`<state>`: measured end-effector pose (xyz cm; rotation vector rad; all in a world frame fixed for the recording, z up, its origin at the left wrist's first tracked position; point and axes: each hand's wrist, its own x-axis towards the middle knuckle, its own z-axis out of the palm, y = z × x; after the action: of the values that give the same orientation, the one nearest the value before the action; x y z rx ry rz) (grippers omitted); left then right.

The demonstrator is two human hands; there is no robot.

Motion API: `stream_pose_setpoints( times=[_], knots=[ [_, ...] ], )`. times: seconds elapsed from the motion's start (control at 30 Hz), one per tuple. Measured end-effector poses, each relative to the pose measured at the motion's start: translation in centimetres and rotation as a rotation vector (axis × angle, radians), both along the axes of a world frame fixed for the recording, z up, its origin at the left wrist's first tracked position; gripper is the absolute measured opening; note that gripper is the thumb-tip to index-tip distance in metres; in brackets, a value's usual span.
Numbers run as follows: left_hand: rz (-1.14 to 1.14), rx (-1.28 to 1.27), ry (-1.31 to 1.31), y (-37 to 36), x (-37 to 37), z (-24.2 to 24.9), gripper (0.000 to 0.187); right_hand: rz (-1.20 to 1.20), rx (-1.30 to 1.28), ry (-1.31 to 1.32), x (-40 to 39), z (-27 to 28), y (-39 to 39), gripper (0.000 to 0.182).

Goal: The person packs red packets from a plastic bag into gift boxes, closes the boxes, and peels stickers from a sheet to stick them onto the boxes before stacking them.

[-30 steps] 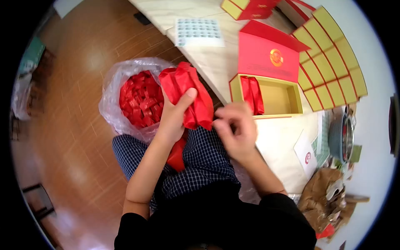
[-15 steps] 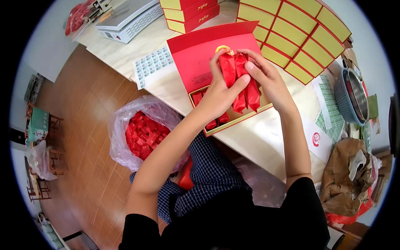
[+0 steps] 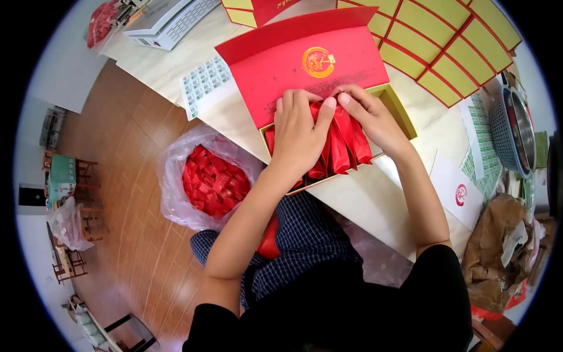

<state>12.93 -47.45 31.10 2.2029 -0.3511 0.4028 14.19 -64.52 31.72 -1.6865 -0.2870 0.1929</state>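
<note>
Both hands are at a red gift box (image 3: 258, 82) with a gold-coloured inside, its lid standing up and marked with a round gold emblem. My left hand (image 3: 300, 130) is closed against the left side of a row of shiny red foil packets (image 3: 340, 144). From the right, my right hand (image 3: 372, 119) grips the upper ends of these packets, fingers and thumb bent. The packets stand side by side at the box, their lower ends over its front rim. More red packets are partly hidden behind my left hand. The box's right end shows its bare gold interior.
On the floor left of my legs stands a clear plastic bag (image 3: 170, 193) of small red packets (image 3: 214, 182). Stacked gold-and-red boxes (image 3: 434, 47) fill the table's back right. A scale (image 3: 170, 23), sticker sheets (image 3: 205, 82), a blue basket (image 3: 503, 132) and a brown bag (image 3: 498, 252) lie around.
My hands have lowered the red packets from in front of the lid down into the box. The lid's gold emblem is now uncovered, and the whole view has shifted slightly.
</note>
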Motion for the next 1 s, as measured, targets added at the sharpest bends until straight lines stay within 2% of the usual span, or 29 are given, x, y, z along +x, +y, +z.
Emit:
stream_pose_setpoints(
  times=[0.13, 0.2, 0.33, 0.4, 0.43, 0.5, 0.53, 0.63, 0.67, 0.73, 0.77, 0.83, 0.87, 0.9, 0.97, 1.0],
  knots=[
    [-0.034, -0.019, 0.045, 0.2, 0.2, -0.1, 0.033, -0.015, -0.042, -0.031, -0.4, -0.4, 0.3, 0.04],
    [-0.024, 0.013, -0.027, 0.2, 0.2, -0.2, 0.028, -0.076, -0.196, -0.16, -0.5, -1.1, 0.2, 0.042],
    [0.029, 0.02, -0.071, 0.0, 0.3, -0.7, 0.022, -0.085, -0.32, -0.215, -1.1, -0.6, 0.6, 0.042],
    [0.067, 0.118, -0.065, 0.0, 0.3, -0.6, 0.021, -0.112, -0.5, -0.283, -1.5, 0.0, 1.2, 0.047],
    [0.074, 0.11, -0.065, 0.0, 0.4, -0.5, 0.021, -0.105, -0.506, -0.285, -1.4, -0.4, 1.3, 0.047],
    [0.064, 0.333, -0.1, 0.0, 0.6, -0.4, 0.023, -0.147, -0.594, -0.443, -1.4, -1.4, 1.8, 0.055],
    [0.069, 0.324, -0.099, 0.1, 0.7, -0.2, 0.023, -0.09, -0.657, -0.316, -1.6, -0.6, 1.7, 0.061],
    [0.032, 0.331, -0.035, 0.7, 0.7, 0.4, 0.024, -0.095, -0.76, -0.264, -1.5, 0.0, 2.0, 0.057],
    [-0.015, 0.218, -0.019, 1.3, 0.5, 0.3, 0.024, -0.099, -0.769, -0.271, -1.5, -0.1, 2.0, 0.057],
    [-0.096, -0.088, 0.006, 3.0, 0.0, 0.4, 0.022, -0.158, -0.596, -0.349, -1.7, -0.7, 1.9, 0.048],
    [-0.034, -0.172, -0.047, 3.8, -0.7, 0.0, 0.02, -0.165, -0.597, -0.347, -1.8, -0.7, 1.8, 0.048],
    [0.115, -0.292, -0.029, 5.6, -2.6, -0.5, 0.03, -0.321, -0.542, -0.184, -1.7, -0.4, 1.7, 0.041],
    [0.123, -0.291, -0.025, 6.0, -3.7, -1.3, 0.03, -0.325, -0.648, -0.057, -1.7, 0.3, 1.6, 0.041],
    [0.162, -0.364, 0.0, 6.3, -4.6, -2.8, 0.036, -0.315, -0.649, -0.059, -1.6, 0.1, 1.4, 0.041],
    [0.086, -0.426, 0.116, 5.4, -6.6, -4.2, 0.053, -0.185, -0.668, -0.089, -1.4, -0.7, 1.5, 0.047],
    [0.052, -0.454, 0.175, 5.0, -7.6, -5.0, 0.062, -0.134, -0.727, -0.132, -1.5, -1.1, 2.0, 0.056]
  ],
)
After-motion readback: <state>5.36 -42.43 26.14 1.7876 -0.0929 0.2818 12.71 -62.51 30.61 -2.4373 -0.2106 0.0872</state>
